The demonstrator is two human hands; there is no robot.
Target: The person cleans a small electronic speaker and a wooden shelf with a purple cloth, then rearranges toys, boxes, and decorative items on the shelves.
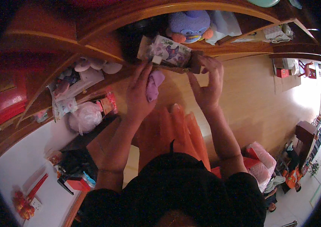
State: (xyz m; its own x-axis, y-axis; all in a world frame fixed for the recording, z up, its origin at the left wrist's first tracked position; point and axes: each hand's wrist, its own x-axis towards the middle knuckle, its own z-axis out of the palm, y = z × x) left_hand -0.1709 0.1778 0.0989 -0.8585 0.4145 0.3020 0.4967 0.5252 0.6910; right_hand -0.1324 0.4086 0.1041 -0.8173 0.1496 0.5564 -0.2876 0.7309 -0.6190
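Observation:
A small cardboard box [174, 69] is held up before the shelf, tilted, with flaps standing out at its ends. On its upper side shows a pale panel with a flower pattern [171, 52]; whether this is printed or a separate thing inside cannot be made out. My left hand [140, 90] holds a bunched purple cloth [155, 85] against the palm, its fingertips at the box's lower left edge. Beside those fingertips is a small white block [157, 59]. At the box's right end, my right hand [210, 81] grips the brown end part between fingers and thumb.
A blue plush toy [189, 24] sits on the wooden shelf [242, 49] behind the box, next to a plastic bag [225, 24]. Lower left stands a knotted plastic bag [86, 117]. Red-and-clear wrapped goods [259, 161] lie right. People [291, 177] are far off at right.

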